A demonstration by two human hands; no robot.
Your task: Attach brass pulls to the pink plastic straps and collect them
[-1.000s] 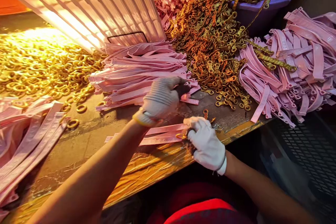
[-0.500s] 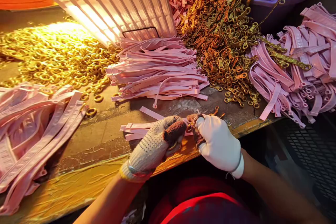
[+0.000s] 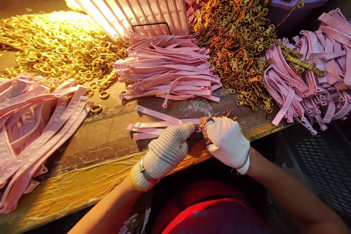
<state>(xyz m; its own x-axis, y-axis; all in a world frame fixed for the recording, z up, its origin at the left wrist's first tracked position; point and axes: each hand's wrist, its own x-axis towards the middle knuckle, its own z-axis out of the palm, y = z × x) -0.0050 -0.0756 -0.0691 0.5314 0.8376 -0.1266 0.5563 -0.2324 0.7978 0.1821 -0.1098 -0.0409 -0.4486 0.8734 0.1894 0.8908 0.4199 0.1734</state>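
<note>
Both my hands wear knit gloves and meet at the near edge of the worktable (image 3: 90, 142). My left hand (image 3: 167, 150) is closed, its fingertips pinched at the end of a pink strap (image 3: 161, 117) lying across the table. Touching it, my right hand (image 3: 227, 140) is closed on a small gold metal clasp (image 3: 227, 113) that pokes out above its fingers. A few more pink straps (image 3: 142, 131) lie flat just left of my hands.
A stack of pink straps (image 3: 170, 69) lies behind my hands. Gold rings (image 3: 55, 51) cover the far left, brown-gold clasps (image 3: 236, 36) the far middle. More pink straps (image 3: 315, 73) hang off the right edge, others (image 3: 33, 117) lie at left. A white slatted panel (image 3: 123, 0) leans behind.
My left hand came back from the strap stack to the table edge and joined my right hand. One pink strap now lies stretched out from my hands. The view shifted slightly.
</note>
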